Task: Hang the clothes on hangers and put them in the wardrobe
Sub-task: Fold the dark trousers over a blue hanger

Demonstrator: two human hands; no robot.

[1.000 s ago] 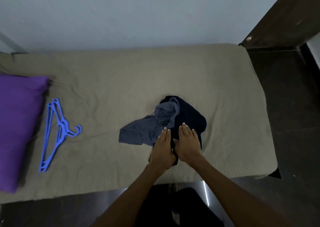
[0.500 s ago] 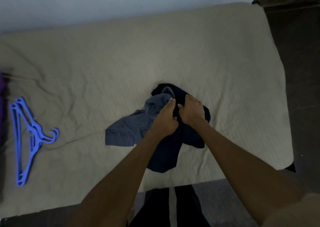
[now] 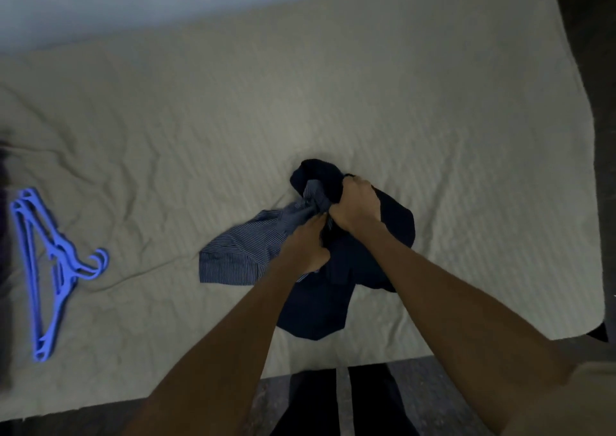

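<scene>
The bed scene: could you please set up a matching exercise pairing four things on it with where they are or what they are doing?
Things:
1. blue hangers
2. striped shirt
3. dark navy garment
4. right hand

States:
A. gripping bunched cloth
B. lying untouched at the bed's left
C. spread leftward from the pile
D. draped toward the bed's near edge

Pairs: 1-B, 2-C, 3-D, 4-A
</scene>
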